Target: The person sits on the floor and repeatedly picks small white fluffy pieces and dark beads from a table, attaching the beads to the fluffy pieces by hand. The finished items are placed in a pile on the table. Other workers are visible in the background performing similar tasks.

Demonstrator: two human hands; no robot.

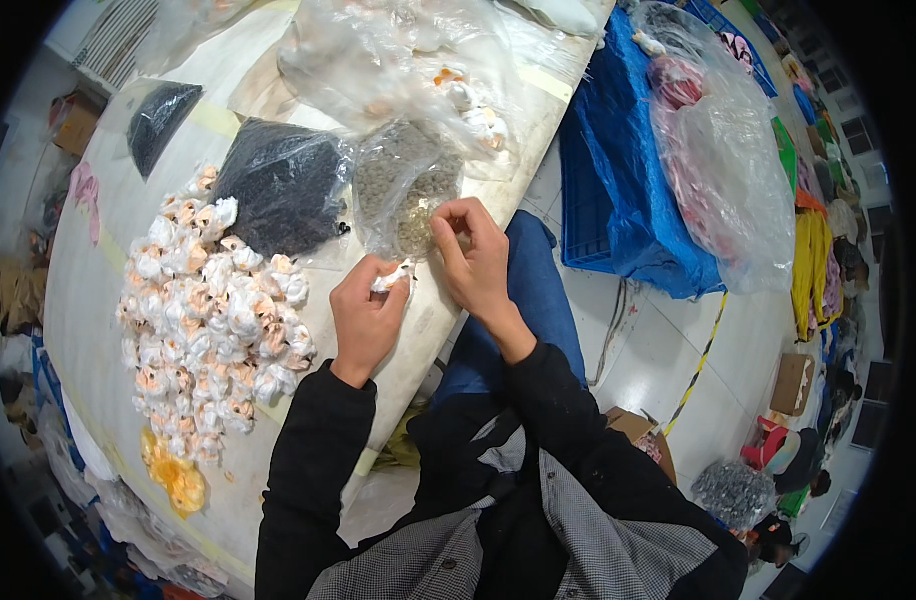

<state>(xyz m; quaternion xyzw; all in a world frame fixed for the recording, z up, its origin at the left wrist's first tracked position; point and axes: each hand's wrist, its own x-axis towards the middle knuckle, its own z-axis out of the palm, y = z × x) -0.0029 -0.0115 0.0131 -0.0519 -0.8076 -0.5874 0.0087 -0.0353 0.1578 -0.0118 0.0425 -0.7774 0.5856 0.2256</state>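
Nearest the body, at the table's [108,250] near edge, two hands work close together. One left hand [366,315] has its fingers curled and pinched shut on one small white flower piece [390,279]. One right hand [475,255], just beside it, has thumb and fingertips pressed together at the mouth of one clear bag of small greenish-grey bits [406,185]; whether it grips a bit or only the plastic I cannot tell.

To the left of the hands lies one big heap of white-and-peach fabric flowers [210,320] (too many to count, dozens at least), with one small clump of yellow flowers [178,478] at its near end. Beyond the heap sit two dark bags: a larger black bag [278,185] touching the clear one, and a smaller black bag [160,120] well apart, farther left. Farthest off, crumpled clear plastic sheeting [398,50] covers the table's far end.
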